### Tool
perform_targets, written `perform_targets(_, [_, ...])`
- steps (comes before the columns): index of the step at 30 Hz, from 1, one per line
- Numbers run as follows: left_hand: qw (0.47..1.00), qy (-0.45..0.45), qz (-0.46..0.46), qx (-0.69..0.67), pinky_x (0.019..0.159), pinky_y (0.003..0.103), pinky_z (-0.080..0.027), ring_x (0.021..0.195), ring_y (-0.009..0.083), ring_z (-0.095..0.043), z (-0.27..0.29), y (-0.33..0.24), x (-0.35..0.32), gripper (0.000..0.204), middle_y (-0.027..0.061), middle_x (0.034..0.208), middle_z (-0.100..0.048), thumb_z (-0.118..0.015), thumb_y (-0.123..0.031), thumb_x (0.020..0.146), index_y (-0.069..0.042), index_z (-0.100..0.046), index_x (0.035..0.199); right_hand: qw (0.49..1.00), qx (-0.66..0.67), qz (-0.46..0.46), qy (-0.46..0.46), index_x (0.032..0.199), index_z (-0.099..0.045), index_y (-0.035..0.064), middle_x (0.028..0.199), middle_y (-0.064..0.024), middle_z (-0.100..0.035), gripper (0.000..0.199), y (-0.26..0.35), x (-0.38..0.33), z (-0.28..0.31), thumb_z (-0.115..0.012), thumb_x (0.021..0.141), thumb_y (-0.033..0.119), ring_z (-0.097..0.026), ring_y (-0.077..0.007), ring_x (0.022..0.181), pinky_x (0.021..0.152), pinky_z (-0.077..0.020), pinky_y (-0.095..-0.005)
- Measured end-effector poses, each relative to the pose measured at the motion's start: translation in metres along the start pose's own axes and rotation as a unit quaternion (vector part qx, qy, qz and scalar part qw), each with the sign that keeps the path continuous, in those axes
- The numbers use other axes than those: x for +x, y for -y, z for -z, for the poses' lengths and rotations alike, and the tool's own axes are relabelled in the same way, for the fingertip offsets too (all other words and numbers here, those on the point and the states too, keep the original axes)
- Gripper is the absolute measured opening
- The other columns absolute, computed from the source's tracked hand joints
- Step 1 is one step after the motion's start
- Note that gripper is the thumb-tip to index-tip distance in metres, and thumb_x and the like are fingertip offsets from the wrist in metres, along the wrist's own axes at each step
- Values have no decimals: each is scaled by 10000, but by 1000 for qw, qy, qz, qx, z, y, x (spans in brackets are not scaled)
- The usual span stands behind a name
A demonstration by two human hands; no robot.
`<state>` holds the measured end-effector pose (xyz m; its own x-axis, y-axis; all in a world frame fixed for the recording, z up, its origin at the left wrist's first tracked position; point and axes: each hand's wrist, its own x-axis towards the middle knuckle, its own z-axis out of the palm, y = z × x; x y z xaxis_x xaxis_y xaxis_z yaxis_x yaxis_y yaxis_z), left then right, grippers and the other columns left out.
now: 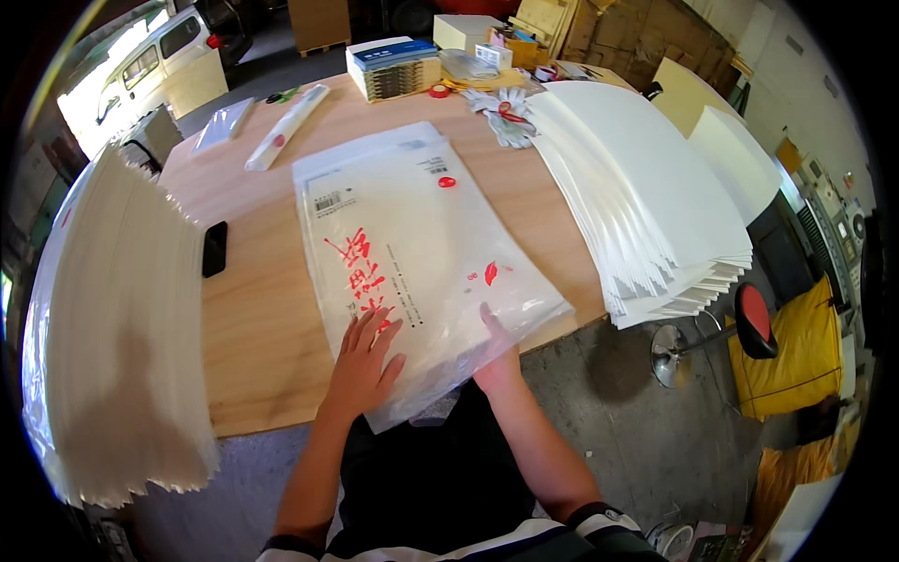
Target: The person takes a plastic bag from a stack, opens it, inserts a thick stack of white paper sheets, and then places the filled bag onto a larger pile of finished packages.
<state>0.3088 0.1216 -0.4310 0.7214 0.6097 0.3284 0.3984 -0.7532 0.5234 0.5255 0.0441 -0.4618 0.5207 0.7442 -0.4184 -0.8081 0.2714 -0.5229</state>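
A large clear plastic bag (421, 234) with red lettering and small red marks lies on the table in front of me, a pale sheet-like layer showing through it. Its near end hangs over the table's edge toward my lap. My left hand (365, 361) rests on the bag's near left part, palm down with fingers spread. At the near right corner, my right hand (498, 363) grips the bag. Its thumb shows faintly through the film, while the other fingers are hidden.
A tall stack of plastic bags (122, 328) stands at left, beside a black phone (215, 249). Fanned white sheets (646, 187) overhang the right edge. Farther back are gloves (506, 117), a red tape roll (438, 91), a booklet stack (393, 70) and a wrapped roll (287, 127). A stool (755, 321) stands right.
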Motion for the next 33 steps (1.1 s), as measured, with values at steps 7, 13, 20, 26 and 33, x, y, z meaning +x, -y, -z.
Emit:
perform_targets(7, [992, 29, 43, 114, 1176, 503, -201, 1386, 355, -313, -47, 21, 0, 530, 171, 1448, -397, -588, -238, 879, -34, -477, 1356, 966, -99, 231, -63, 1413, -355, 22, 1399, -116, -454, 568, 50, -23, 64, -587, 896, -12, -434, -224, 1302, 1095, -335, -365])
perform_targets(13, [991, 55, 9, 126, 1153, 537, -240, 1370, 366, -335, -34, 24, -6, 522, 169, 1437, -410, -649, -258, 847, -57, -528, 1313, 872, -305, 352, -151, 1277, -535, 12, 1237, -105, -578, 408, 87, -25, 120, -639, 885, 58, -542, -198, 1158, 979, -424, -313])
perform_targets(20, [964, -48, 233, -117, 1138, 537, -238, 1387, 447, -247, -11, -23, -62, 672, 250, 1491, -282, -717, -217, 833, -54, -407, 1406, 607, -757, 238, -44, 969, -635, 2, 1006, -177, -655, 322, 125, 35, 73, -707, 838, 287, -636, -315, 907, 802, -496, -388])
perform_targets(26, [750, -201, 382, -501, 1013, 421, -431, 1296, 299, -451, -18, -1, -79, 592, 174, 1447, -405, -633, -71, 897, -40, -375, 1429, 578, -791, 172, -102, 961, -615, -27, 960, -190, -669, 407, 116, 26, 53, -743, 786, 317, -651, -307, 887, 773, -503, -393])
perform_targets(33, [589, -77, 505, -626, 992, 360, -459, 1178, 206, -531, 33, -22, -71, 513, 133, 1285, -538, -597, -12, 904, 0, -402, 1378, 887, -458, -15, 54, 1138, -609, -28, 1048, -129, -672, 397, 122, -3, 52, -670, 763, 84, -654, -251, 908, 817, -519, -369])
